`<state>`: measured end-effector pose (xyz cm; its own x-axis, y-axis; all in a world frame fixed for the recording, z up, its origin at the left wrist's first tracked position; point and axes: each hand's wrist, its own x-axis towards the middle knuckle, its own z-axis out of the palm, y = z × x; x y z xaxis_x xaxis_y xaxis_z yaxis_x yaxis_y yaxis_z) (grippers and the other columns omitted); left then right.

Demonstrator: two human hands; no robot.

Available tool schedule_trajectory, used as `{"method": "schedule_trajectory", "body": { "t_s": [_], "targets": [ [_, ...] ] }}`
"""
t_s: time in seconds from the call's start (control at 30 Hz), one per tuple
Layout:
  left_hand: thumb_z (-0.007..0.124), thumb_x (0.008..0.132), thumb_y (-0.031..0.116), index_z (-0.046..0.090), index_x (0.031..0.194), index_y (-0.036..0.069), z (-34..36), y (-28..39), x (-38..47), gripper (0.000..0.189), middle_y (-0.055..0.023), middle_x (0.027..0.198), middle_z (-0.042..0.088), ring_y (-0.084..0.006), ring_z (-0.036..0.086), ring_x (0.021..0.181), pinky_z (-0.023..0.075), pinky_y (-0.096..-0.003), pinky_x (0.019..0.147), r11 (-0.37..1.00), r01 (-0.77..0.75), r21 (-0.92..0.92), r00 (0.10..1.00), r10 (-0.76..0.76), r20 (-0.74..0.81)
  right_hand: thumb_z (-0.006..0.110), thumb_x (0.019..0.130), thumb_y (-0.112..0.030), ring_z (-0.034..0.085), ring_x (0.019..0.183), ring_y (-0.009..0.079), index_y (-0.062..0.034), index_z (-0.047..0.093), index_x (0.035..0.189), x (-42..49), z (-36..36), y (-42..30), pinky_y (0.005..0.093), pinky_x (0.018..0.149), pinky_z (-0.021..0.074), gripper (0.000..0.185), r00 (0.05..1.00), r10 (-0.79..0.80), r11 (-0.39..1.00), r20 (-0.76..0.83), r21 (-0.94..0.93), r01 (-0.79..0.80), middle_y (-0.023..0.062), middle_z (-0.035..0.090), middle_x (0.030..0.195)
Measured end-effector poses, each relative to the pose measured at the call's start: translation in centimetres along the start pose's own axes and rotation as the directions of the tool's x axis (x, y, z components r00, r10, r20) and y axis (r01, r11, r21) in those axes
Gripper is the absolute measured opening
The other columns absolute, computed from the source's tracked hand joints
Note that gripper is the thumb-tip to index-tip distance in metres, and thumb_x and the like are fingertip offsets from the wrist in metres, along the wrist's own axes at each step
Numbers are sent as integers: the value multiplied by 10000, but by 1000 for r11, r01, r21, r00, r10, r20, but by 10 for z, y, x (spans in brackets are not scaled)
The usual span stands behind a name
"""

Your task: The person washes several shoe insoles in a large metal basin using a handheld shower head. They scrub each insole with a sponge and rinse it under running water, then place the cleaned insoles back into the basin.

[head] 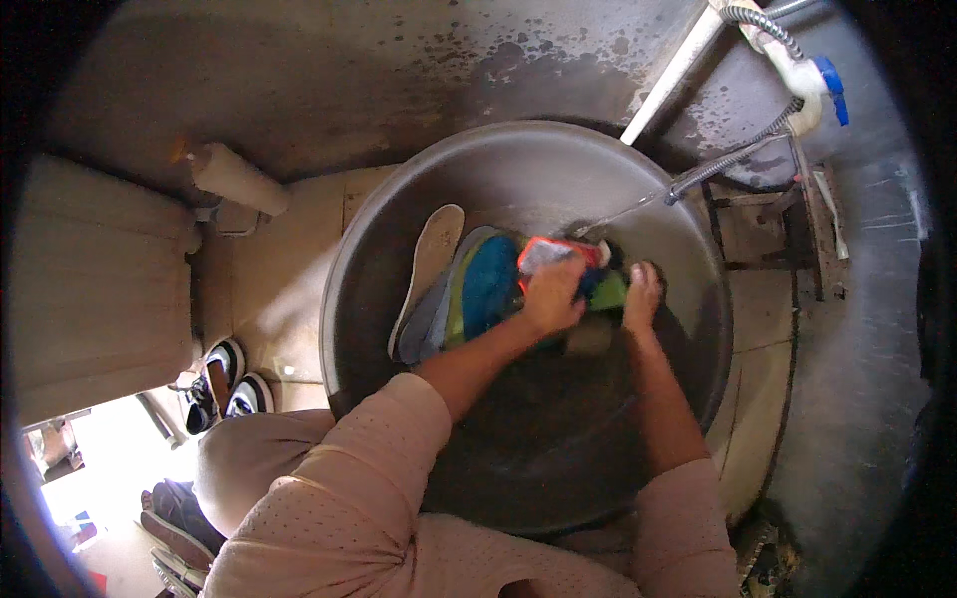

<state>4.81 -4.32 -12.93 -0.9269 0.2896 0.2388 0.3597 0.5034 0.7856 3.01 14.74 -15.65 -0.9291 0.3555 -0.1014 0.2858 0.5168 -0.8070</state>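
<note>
A large dark round tub (340, 247) stands before me, with water in its bottom. My left hand (555, 297) grips an orange-rimmed item (540, 254) with a pale grey face; blur hides what it is. On the right side, my right hand (643, 295) holds the edge of a green and dark item (607, 293), partly covered by my left hand. Left of my hands, several shoe insoles lean side by side: a beige one (435, 247), grey ones and a blue one (486, 280) with a green edge.
A thin water stream runs from a flexible metal hose (729, 161) over the tub's rim. The hose hangs by a white pipe with a blue-handled valve (830, 90). Black-and-white shoes (224, 381) sit at left, more footwear (176, 523) below. A rusty metal frame (807, 224) stands at right.
</note>
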Motion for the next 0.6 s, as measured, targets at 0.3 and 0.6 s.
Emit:
{"method": "schedule_trajectory", "body": {
  "t_s": [0.3,0.6],
  "targets": [
    [604,718,189,617,1040,39,-40,25,3,355,-134,1053,614,-253,563,1015,413,-347,915,952,179,-249,642,79,763,512,825,-272,443,1121,304,-100,539,1158,-22,33,-62,414,952,338,375,695,-585,718,419,-132,684,115,518,1191],
    [753,615,368,205,1383,150,-57,-30,-45,969,-114,1414,232,-322,240,1288,238,-594,962,669,357,652,874,-486,20,537,775,-364,481,1067,282,-123,655,955,-85,10,-90,523,896,337,323,491,-2,421,871,-445,790,83,562,1117]
  ]
}}
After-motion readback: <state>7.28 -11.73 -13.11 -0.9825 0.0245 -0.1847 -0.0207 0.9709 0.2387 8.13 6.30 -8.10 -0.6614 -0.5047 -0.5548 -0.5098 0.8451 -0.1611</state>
